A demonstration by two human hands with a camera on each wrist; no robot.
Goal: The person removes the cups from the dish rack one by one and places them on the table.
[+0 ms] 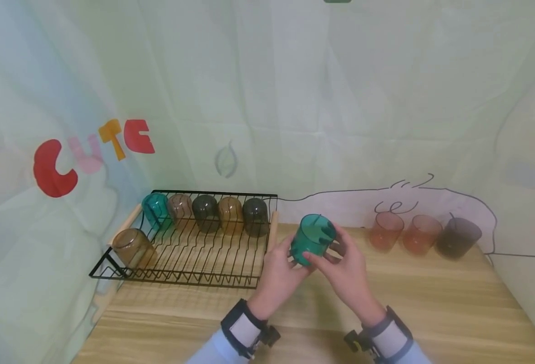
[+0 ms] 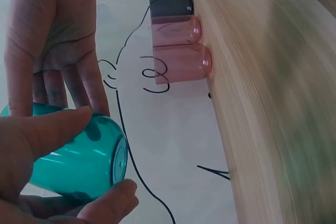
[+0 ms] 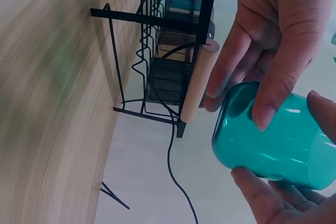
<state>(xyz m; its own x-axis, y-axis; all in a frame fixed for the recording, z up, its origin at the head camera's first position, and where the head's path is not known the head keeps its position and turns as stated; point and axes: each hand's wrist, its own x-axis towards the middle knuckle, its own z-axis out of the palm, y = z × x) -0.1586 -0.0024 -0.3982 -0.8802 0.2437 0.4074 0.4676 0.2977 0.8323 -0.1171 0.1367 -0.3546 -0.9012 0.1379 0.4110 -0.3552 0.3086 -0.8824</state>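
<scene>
Head view: The green cup (image 1: 312, 243) is raised, mouth up, above the table (image 1: 386, 308), right of the wire rack (image 1: 208, 255). The left hand (image 1: 282, 268) and right hand (image 1: 347, 268) are partly closed around it, one on each side. Caution: if one hand releases early, the cup could tip and drop. A low move leftward could knock the rack's wooden bar (image 1: 273, 230) or jar the inverted cups (image 1: 206, 215). Three cups (image 1: 422, 235) stand at the right: two pink, one dark, all translucent. The backdrop (image 1: 267, 101) is creased fabric.

Left wrist view: The left thumb lies along the cup wall, with a fingertip near the base. Caution: the rounded base edge probably offers poor purchase, so weak pressure could cause slipping. The base is flat and ringed.

Right wrist view: Fingers of both hands contact the cup, a smooth, glossy cylinder; glass or plastic cannot be determined. Rack construction: thin, bent black wire, with a round pale bar.
</scene>
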